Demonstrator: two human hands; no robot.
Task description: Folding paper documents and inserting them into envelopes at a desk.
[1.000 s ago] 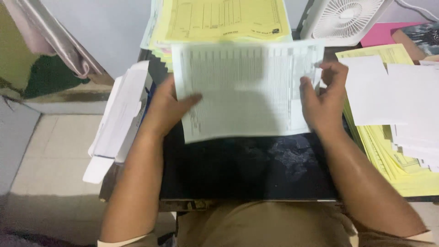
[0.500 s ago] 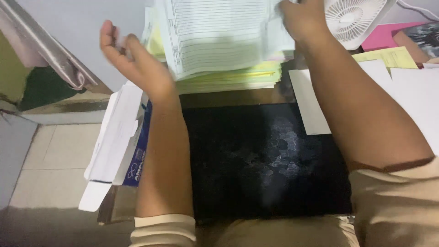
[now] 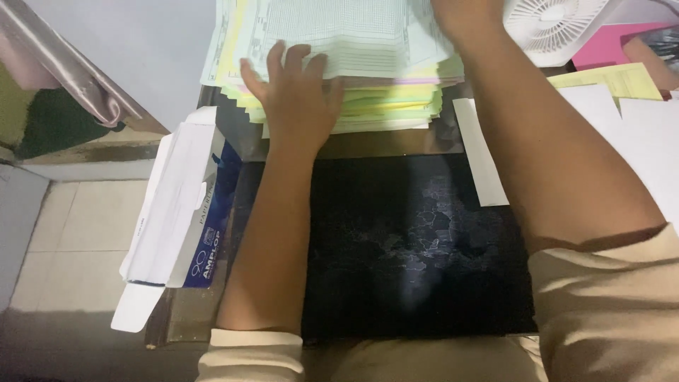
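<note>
The left hand (image 3: 293, 95) lies flat, fingers spread and gripping nothing, on the near edge of the paper stack (image 3: 339, 64) at the far side of the desk. The right hand (image 3: 463, 13) rests on the stack's top right; its grip is cut off by the frame edge. Nearby: a black desk mat (image 3: 417, 247), an envelope box (image 3: 180, 212) at left, a white fan (image 3: 555, 25) at right.

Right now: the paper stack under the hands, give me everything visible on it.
The paper stack is a thick pile of thin sheets, white and pale green on top, with yellow and pink layers showing at the front edge. The edges are ragged, not squared. The top sheet carries a fine printed grid. It sits at the far edge of the dark desk, running out of the top of the view. The left hand lies flat on its front; the right hand rests on top.
</note>
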